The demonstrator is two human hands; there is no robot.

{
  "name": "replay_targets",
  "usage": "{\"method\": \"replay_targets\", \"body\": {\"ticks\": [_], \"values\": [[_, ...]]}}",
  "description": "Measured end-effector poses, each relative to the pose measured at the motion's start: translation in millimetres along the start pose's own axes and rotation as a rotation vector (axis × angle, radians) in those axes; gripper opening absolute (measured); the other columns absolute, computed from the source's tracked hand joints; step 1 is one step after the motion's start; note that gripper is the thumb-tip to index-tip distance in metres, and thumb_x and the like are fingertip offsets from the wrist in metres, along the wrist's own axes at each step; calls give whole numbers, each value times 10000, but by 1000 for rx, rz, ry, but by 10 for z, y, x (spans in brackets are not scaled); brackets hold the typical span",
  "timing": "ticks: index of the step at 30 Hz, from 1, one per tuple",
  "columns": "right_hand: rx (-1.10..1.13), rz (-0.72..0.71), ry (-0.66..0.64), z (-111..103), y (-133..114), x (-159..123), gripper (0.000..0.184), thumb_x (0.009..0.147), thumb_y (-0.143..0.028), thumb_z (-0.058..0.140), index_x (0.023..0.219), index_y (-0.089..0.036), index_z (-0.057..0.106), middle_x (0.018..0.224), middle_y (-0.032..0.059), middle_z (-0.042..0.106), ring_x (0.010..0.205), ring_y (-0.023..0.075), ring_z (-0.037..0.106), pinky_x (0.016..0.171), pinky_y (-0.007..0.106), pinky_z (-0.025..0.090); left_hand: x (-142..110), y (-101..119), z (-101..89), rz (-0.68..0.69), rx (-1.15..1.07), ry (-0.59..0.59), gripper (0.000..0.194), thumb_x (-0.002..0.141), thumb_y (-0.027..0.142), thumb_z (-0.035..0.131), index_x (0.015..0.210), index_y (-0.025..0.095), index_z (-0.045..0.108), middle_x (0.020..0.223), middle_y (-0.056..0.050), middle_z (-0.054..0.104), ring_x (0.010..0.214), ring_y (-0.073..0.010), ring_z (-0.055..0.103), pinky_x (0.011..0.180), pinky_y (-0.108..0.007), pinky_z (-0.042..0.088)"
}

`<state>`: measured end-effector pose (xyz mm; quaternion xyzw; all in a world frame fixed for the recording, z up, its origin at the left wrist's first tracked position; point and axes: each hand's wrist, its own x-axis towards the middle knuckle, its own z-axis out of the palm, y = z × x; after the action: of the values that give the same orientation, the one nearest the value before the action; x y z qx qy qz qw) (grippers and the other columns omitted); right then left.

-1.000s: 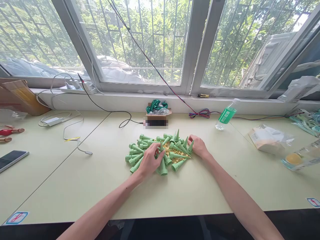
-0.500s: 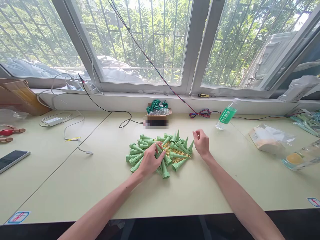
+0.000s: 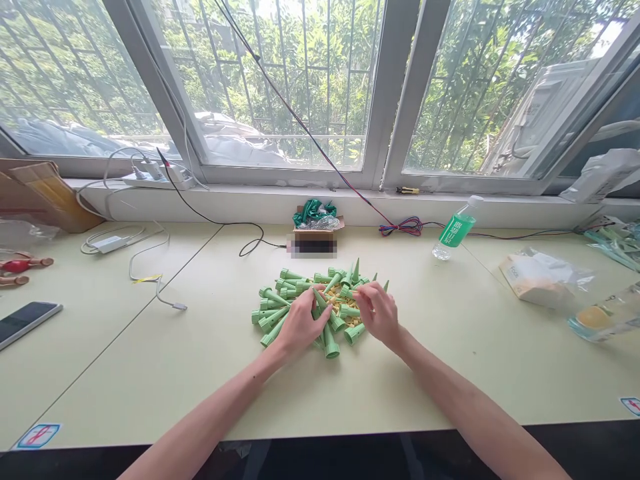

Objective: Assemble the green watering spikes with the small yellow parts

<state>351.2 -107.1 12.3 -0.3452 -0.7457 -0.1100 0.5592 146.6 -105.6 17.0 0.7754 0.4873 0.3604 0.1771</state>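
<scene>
A heap of green plastic plant watering spikes [image 3: 273, 300], hollow cones with ribbed collars, lies on the table. My left hand [image 3: 301, 320] rests at the heap's near side, closed around one green spike [image 3: 319, 300] whose point tilts up between thumb and fingers. Over the right part of the heap, my right hand [image 3: 381, 315] is pinched, fingertips close to the small yellow pieces [image 3: 340, 299] scattered among the cones. Whatever sits in that pinch is too small to name. Another spike [image 3: 330, 343] lies with its wide end toward me, just below the left thumb.
Behind the heap stands a small carton [image 3: 316, 230] with green and clear wrapping. A green-labelled bottle [image 3: 455, 230] stands at the back right, near a wrapped packet [image 3: 537, 277] and a clear bag [image 3: 600, 317]. A phone [image 3: 27, 323] and white cable [image 3: 157, 290] lie left.
My right hand first drew back from the heap's right edge, then came in left over it, fingers pinched. The spike in my left hand went from upright to leaning left.
</scene>
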Motion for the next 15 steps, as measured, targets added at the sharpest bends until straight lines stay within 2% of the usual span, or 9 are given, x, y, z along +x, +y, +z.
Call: {"method": "replay_targets", "body": {"ticks": [3,6,15], "values": [[90,33,-141,89,-58,-51,65,1001,-195,492,1016,-207,553,837,29,611,584,82,511,474,199,376,1,-5,1,7,19,-1,344,890,308,594,1209,195,531,800,5,598,655,-147,508,660,-287,457],[150,95,-211,134,-42,-80,93,1008,-217,485,1019,-209,577,854,34,597,599,90,505,493,208,397,2,-20,10,16,27,-4,335,900,307,587,1212,201,528,743,24,563,644,-146,512,664,-284,460],[228,280,-276,141,-9,-96,143,1005,-242,489,1069,-211,614,969,59,635,611,104,532,551,244,469,-3,-65,43,25,-53,-7,331,925,278,566,1242,218,492,891,-1,652,718,-155,590,744,-312,510]]}}
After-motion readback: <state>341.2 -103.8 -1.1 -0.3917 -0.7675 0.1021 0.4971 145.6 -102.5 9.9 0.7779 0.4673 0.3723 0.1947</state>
